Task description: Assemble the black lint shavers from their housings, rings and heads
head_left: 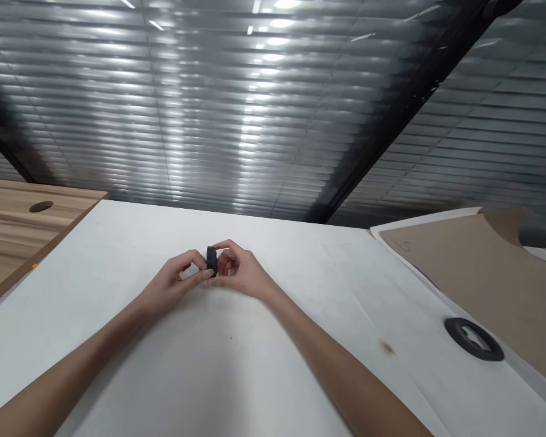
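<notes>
A small black roundish object (212, 260) is held upright just above the white table (118, 255), between both my hands. My left hand (173, 282) pinches it from the left with thumb and fingertips. My right hand (239, 273) grips it from the right, fingers curled over its top. Both forearms reach in from the bottom edge of the view. What exactly the black object is I cannot make out.
A black flat ring (474, 338) lies on the table at the right, beside a brown cardboard sheet (482, 267). A wooden desktop (13, 224) with a round hole adjoins the table on the left. Closed blinds (255, 109) fill the background.
</notes>
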### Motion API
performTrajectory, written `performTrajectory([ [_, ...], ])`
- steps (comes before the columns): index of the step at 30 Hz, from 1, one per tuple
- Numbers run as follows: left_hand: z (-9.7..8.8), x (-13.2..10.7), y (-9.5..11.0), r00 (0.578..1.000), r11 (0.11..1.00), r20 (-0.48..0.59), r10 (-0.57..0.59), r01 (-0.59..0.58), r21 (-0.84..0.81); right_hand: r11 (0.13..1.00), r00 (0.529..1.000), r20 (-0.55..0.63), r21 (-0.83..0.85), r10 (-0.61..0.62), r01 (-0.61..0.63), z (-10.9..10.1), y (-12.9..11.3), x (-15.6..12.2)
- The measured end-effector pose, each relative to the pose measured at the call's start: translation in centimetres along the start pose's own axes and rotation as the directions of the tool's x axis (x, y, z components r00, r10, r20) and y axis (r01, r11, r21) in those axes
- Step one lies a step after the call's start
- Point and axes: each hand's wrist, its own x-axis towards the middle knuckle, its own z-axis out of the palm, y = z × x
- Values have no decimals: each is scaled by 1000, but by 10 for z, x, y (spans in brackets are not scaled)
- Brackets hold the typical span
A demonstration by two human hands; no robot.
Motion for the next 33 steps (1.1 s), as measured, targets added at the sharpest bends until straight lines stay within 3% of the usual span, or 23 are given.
performTrajectory([
  [9, 2, 0, 1, 996, 994, -20, -86, 85, -63, 999, 999, 30, -32, -25, 26, 1, -1, 0],
  [25, 5, 8, 1, 992, 972, -40, -116, 105, -209, 996, 998, 40, -70, -51, 53, 1, -4, -1],
  [33, 4, 10, -8, 992, 943, 23, -120, 121, -310, 994, 995, 67, -82, -68, 74, -2, 3, -2],
])
